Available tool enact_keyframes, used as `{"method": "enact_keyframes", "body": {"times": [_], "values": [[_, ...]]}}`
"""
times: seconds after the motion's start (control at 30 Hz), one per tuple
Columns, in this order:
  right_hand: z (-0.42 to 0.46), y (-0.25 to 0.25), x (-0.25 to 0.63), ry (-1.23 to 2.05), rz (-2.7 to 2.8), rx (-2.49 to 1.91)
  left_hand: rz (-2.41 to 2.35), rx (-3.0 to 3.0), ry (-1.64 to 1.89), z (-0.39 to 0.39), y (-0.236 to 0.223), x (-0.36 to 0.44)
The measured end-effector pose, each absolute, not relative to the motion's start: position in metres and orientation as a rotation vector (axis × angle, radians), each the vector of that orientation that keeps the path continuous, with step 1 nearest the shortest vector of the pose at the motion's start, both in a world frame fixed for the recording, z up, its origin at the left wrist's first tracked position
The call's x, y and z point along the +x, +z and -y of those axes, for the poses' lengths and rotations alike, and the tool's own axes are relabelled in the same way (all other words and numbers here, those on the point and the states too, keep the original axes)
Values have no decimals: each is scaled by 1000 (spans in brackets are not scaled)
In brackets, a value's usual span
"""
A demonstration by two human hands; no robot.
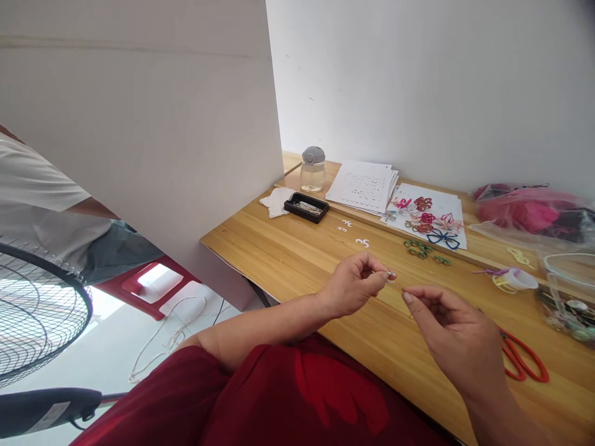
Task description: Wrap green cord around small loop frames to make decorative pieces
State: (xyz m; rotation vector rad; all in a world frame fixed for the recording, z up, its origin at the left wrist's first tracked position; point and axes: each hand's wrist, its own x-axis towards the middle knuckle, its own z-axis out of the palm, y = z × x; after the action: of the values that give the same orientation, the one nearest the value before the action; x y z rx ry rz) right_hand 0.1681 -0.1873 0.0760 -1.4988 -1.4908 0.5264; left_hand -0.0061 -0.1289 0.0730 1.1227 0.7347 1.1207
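My left hand (354,284) is closed in a pinch above the wooden table. Between its thumb and forefinger sticks out a small white curved piece (391,276) with a dark spot on it. Just to the right, my right hand (458,331) has thumb and forefinger pressed together. Whatever those fingers hold, perhaps a fine thread, is too thin to make out. Beyond the left hand, several small white crescent pieces (362,242) lie on the table. Red-handled scissors (524,356) rest partly behind my right hand.
Further back are a black tray (306,207) of small parts, a lidded bottle (313,170), stacked papers (360,183), and colourful flower shapes (426,218). Green looped pieces (418,249), a white spool (514,280) and a plastic bag (534,214) lie rightward. A fan (41,310) and a seated person (39,179) are left.
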Motion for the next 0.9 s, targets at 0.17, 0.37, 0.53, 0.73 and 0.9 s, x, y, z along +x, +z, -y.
{"method": "enact_keyframes", "body": {"times": [0.17, 0.37, 0.53, 0.73, 0.9], "values": [[195, 82, 158, 173, 1783, -1358, -874, 1294, 1089, 131, 72, -7], [186, 102, 164, -4, 1990, -1186, -897, 1621, 920, 137, 81, -20], [166, 112, 175, 435, 1725, -1363, -693, 1618, 915, 138, 87, -26], [156, 92, 171, 1204, 1223, -1325, -692, 1408, 981, 133, 84, -24], [164, 84, 163, 1364, 1128, -1294, -619, 1155, 1009, 131, 78, -18]]}}
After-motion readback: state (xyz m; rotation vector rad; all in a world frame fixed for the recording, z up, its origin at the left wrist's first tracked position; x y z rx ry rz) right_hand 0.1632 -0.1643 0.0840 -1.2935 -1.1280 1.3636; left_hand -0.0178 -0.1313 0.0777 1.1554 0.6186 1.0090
